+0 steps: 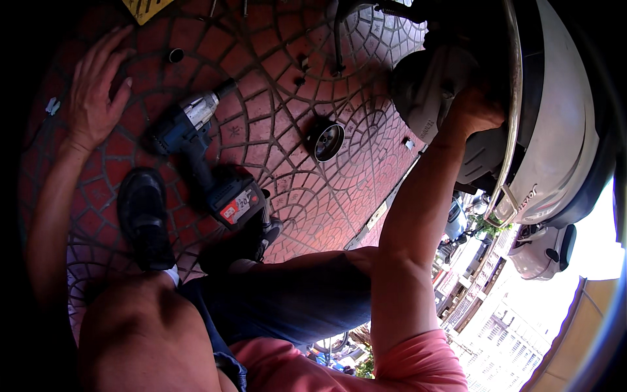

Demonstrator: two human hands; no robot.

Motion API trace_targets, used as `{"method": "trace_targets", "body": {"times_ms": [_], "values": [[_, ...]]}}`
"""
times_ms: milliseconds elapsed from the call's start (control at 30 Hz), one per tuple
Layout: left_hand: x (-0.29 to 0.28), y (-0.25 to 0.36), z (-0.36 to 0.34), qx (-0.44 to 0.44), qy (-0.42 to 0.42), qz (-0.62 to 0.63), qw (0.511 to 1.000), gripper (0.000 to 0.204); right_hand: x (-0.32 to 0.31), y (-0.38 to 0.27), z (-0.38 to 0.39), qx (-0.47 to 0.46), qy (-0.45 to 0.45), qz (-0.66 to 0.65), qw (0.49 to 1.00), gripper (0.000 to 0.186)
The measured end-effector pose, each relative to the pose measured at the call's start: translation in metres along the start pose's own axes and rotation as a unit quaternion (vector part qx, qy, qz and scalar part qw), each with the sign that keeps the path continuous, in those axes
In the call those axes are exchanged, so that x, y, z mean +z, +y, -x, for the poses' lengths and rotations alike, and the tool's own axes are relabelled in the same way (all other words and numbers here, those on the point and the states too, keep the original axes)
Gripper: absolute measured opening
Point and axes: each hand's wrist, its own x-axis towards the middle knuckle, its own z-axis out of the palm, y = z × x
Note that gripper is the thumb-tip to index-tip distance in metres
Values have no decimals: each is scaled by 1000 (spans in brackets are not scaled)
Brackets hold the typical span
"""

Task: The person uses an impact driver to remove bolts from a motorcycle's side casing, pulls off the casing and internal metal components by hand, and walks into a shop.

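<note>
My left hand reaches out at the far left over the red tiled ground, empty, its fingers apart. The nearest things to it are a cordless impact wrench with a blue body and a socket on its nose, and a short dark metal ring. My right hand is up against the underside of a scooter, beside its engine cover. Its fingers are curled in shadow, and what they hold is hidden.
A round metal clutch-like part lies on the tiles, with small dark pieces beyond it. A yellow slotted plate is at the top left. The scooter's metal rail runs close by my right hand. My shoe is near the wrench.
</note>
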Motion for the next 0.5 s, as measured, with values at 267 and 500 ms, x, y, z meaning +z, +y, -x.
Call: {"method": "trace_targets", "body": {"times_ms": [267, 500], "values": [[1, 1, 0, 15, 18, -3, 1000, 44, -5, -7, -3, -21, -13, 2, 1000, 38], [1, 2, -1, 9, 14, -1, 1000, 45, -4, -3, -6, -33, -35, 32, 998, 42]]}}
